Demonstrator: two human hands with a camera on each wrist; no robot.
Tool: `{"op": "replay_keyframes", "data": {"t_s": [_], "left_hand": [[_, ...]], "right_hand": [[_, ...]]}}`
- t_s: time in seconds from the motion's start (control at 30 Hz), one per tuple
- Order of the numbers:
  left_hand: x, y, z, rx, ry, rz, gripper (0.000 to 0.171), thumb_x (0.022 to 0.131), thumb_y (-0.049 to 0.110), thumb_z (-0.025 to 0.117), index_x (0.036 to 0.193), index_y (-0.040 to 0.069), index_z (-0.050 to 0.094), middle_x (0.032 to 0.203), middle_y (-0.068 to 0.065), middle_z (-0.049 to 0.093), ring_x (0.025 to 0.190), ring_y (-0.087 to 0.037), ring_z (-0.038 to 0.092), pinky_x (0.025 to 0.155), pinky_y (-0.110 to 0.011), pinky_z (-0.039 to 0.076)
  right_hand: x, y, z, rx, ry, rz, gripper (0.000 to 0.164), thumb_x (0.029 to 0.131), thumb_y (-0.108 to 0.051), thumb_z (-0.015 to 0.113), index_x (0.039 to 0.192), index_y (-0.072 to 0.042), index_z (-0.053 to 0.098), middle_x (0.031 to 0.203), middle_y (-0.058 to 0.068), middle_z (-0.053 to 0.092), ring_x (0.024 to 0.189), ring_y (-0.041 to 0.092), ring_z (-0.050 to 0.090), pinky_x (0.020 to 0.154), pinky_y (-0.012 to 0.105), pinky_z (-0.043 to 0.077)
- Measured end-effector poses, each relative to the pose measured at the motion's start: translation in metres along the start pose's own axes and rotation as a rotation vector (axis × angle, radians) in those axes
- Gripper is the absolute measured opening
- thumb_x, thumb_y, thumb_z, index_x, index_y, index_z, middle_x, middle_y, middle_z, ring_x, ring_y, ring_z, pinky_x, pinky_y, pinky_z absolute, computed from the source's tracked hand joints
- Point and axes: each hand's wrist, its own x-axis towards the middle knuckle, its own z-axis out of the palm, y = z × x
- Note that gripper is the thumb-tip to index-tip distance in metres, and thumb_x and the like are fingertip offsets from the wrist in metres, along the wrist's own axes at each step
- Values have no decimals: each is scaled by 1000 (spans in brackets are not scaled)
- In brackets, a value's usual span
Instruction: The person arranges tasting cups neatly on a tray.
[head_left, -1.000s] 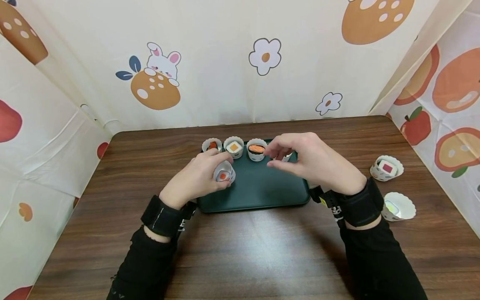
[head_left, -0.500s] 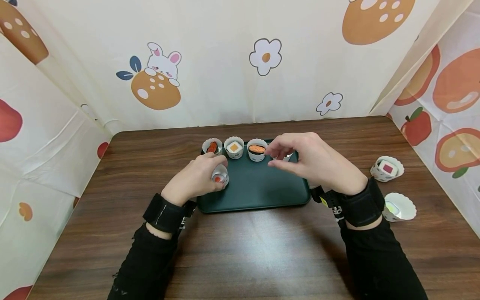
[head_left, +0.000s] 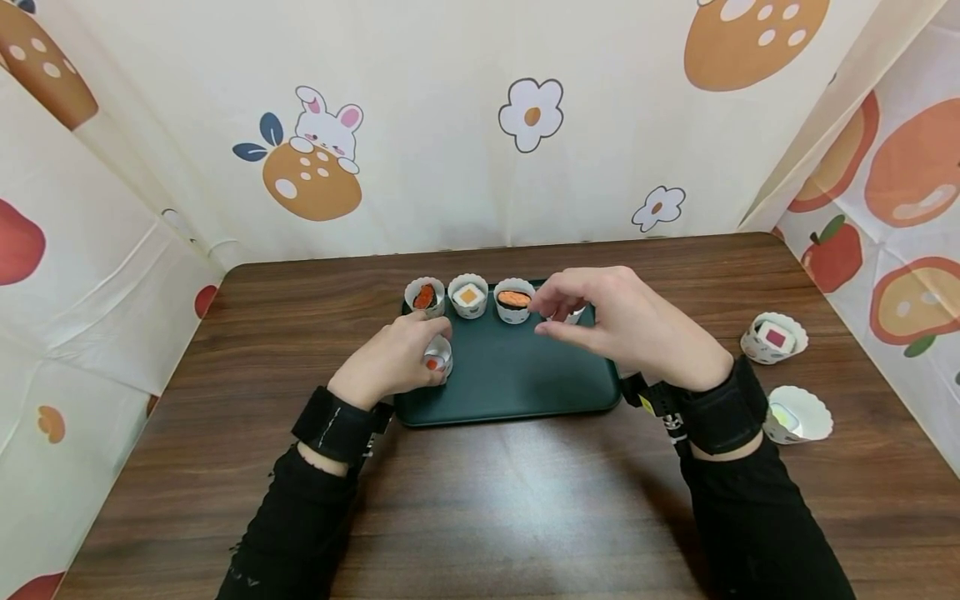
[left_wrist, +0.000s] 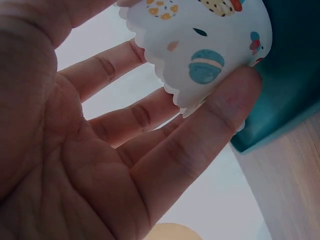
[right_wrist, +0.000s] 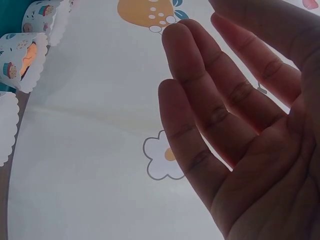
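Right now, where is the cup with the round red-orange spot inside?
In the head view, that cup is held by the left hand at the left side of the green tray, just below the back row's leftmost cup.

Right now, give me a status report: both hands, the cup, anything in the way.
Left hand grips paper cup at left side of tray. Possible obstacle: red-topped cup close behind. Right hand open, holding nothing, partly hiding far-right cup.
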Motion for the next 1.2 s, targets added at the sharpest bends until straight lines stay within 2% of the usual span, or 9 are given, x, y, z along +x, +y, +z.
{"op": "replay_keyframes", "data": {"t_s": [0.47, 1.2], "left_hand": [[1, -2, 3, 32, -4, -11, 42, 87, 13, 86, 126, 12, 69, 121, -16, 66, 88, -25, 65, 74, -38, 58], [0, -2, 1, 29, -9, -31, 48, 84, 15, 89, 127, 10, 69, 118, -16, 65, 91, -28, 68, 77, -40, 61]], "right_hand": [[0, -1, 0, 11, -5, 1, 16, 94, -12, 84, 107, -17, 77, 97, -9, 77, 87, 3, 69, 78, 28, 59], [1, -2, 1, 6, -21, 16, 20, 92, -12, 86, 109, -18, 77, 100, -11, 77, 87, 1, 69, 77, 26, 59]]}}
